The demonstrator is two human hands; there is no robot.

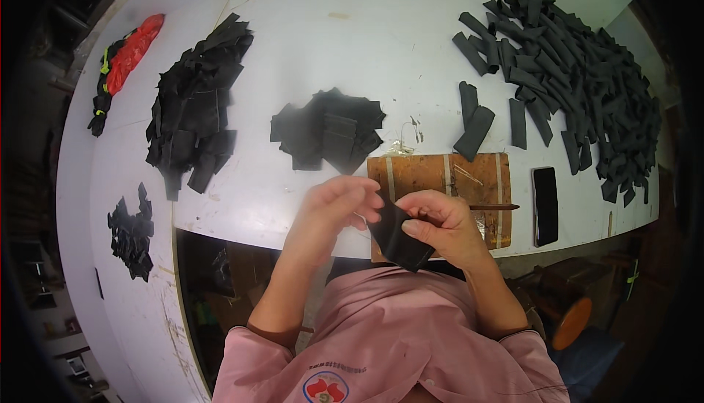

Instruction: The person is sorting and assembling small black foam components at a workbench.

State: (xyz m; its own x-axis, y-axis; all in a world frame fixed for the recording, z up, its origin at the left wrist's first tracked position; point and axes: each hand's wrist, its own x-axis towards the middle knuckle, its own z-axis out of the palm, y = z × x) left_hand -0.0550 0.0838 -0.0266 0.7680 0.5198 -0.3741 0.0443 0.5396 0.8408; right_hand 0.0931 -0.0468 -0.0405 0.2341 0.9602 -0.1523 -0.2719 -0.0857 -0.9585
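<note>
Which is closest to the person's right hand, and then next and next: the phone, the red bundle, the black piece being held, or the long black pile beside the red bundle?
From the right hand, in the head view:
1. Black piece: pinched in that hand.
2. Phone: to its right.
3. Long black pile: off to the left.
4. Red bundle: farthest, at the upper left.

Shirt (411, 319): dusty pink, softly creased
Sleeves (249, 359): short, same pink, thin dark edging
Chest emblem (325, 388): round, blue-rimmed, red petal shapes inside
Lettering (337, 367): small dark characters, curved row above the emblem
Left hand (341, 205), right hand (444, 223): bare
</note>
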